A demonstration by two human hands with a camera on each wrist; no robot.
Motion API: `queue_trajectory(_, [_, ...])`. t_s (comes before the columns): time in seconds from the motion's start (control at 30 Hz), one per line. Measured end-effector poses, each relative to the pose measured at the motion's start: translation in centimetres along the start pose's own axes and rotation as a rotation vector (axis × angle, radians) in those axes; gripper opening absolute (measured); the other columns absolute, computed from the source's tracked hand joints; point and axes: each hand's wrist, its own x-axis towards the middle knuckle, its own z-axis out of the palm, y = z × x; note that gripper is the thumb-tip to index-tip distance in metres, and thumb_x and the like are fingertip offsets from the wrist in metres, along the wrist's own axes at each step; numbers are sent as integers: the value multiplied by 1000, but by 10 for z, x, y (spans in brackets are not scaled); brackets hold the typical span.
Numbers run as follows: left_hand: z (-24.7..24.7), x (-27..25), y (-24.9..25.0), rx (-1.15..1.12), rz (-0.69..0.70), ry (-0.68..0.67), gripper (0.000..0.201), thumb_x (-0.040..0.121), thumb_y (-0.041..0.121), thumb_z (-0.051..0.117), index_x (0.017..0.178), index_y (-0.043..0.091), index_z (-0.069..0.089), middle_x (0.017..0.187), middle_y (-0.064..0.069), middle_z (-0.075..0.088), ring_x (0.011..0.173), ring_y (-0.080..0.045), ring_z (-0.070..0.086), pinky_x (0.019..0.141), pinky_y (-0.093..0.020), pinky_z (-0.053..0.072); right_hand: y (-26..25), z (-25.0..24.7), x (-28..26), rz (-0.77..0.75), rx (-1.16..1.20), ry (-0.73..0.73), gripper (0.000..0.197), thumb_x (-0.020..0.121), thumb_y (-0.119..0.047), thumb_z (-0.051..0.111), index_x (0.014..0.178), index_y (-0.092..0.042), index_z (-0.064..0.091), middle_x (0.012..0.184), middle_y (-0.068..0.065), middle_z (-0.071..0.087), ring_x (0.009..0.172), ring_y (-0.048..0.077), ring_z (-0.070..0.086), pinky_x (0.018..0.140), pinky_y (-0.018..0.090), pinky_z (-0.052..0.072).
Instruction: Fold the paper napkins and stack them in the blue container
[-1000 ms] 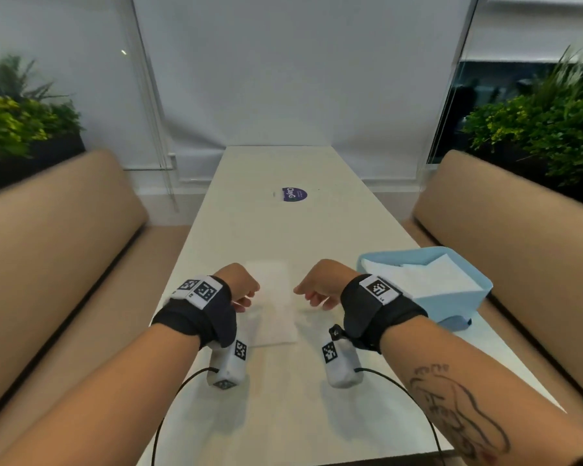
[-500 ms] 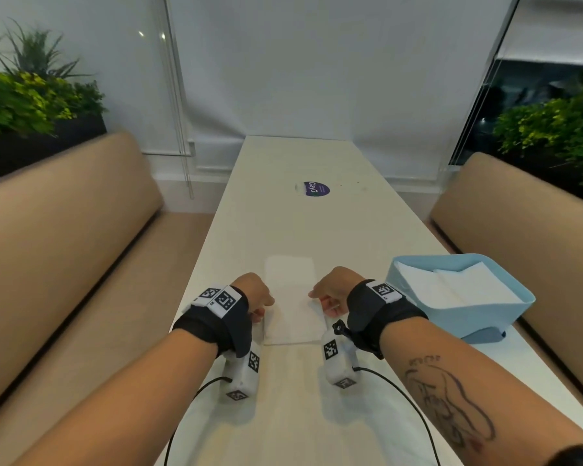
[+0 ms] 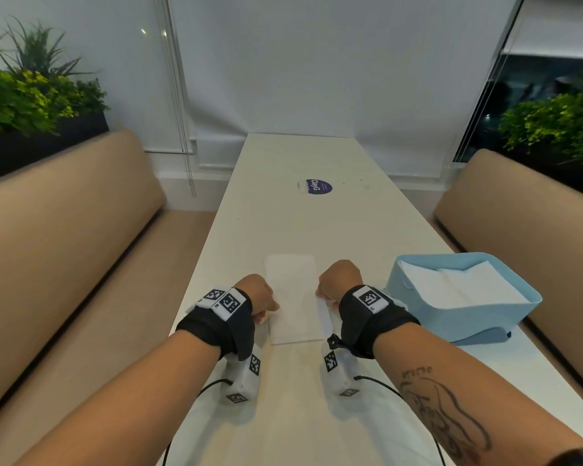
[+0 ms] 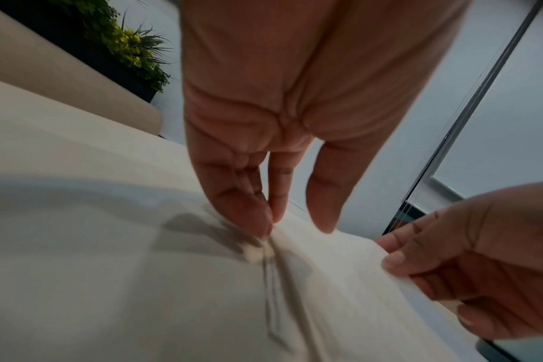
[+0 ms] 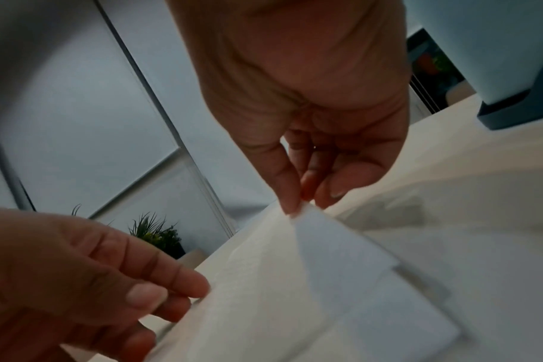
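Long white table [image 3: 283, 223] w/ booth seats [image 3: 64, 230]: L hand [image 3: 258, 294] & R hand [image 3: 339, 280] each pinch opposite edges of napkin [image 3: 293, 297], blue container [image 3: 458, 317] near R hand

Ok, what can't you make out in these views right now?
- Head view: the fingertips of the left hand and right hand are hidden behind their own knuckles.
- Head view: the near wall of the blue container hides how deep the stack inside goes.
- Wrist views: blur hides how many layers the napkin has.
- Head view: the print on the sticker is too small to read.
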Motion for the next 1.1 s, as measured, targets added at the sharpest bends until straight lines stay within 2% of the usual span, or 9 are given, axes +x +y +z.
queue_trajectory(0.13, [2,3,-1,39,10,9,17,89,7,60,77,10,49,80,-12,53,79,-28,50,90,-40,50,-4,5,-1,6,-230,-3,23,87,-22,60,70,-10,50,83,3,57,77,20,56,56,22,45])
queue_trajectory(0.3, [1,4,-1,89,59,23,29,89,12,62,115,1,56,103,-21,62,87,-26,54,92,-38,48,-4,8,-4,-102,-185,46,28,86,-27,62,65,-11,51,75,3,52,78,22,52,72,28,42])
queue_trajectory(0.37, [-2,3,-1,118,95,64,18,91,20,59,101,5,59,104,-17,61,92,-27,56,87,-34,47,-3,7,-4,-168,-22,29,39,86,-22,64,57,-15,39,67,1,45,69,19,46,64,26,37])
queue_trajectory(0.43, [-5,6,-2,93,104,137,30,95,30,50,84,3,58,87,-15,58,84,-26,53,77,-31,45,-5,4,-8,-194,200,-19,34,86,-13,65,61,-15,41,68,1,46,65,17,45,59,25,38])
queue_trajectory(0.57, [-12,9,-1,-192,76,162,43,98,40,39,87,2,56,96,-12,58,88,-27,58,84,-34,46,-11,-7,-21,-268,450,-129,7,90,-9,59,95,-13,57,92,4,57,84,20,55,74,33,48])
queue_trajectory(0.73, [-18,6,-3,-655,230,124,36,92,20,58,125,8,51,114,-12,59,99,-25,58,85,-35,49,-15,-15,-27,-293,562,-251,6,93,-8,54,93,-13,57,85,4,59,78,18,58,70,32,51])
queue_trajectory(0.87, [-20,4,-2,-612,405,206,44,86,4,63,126,14,49,108,-11,57,95,-24,57,74,-28,49,-13,-16,-27,-251,631,-282,16,90,-23,62,95,-10,53,91,8,61,79,20,60,64,31,54])
queue_trajectory(1.0, [-18,1,0,-552,469,241,47,83,3,67,122,22,47,118,-16,59,109,-32,58,96,-43,48,-13,-16,-32,-269,654,-247,11,93,-13,58,101,-7,60,96,7,65,80,18,63,61,29,54])
queue_trajectory(1.1, [-16,-2,1,-586,487,289,48,86,1,62,128,18,45,117,-18,60,108,-32,59,96,-43,48,-12,-16,-34,-289,659,-228,17,93,-5,53,106,-12,61,102,7,65,86,22,62,72,36,56])
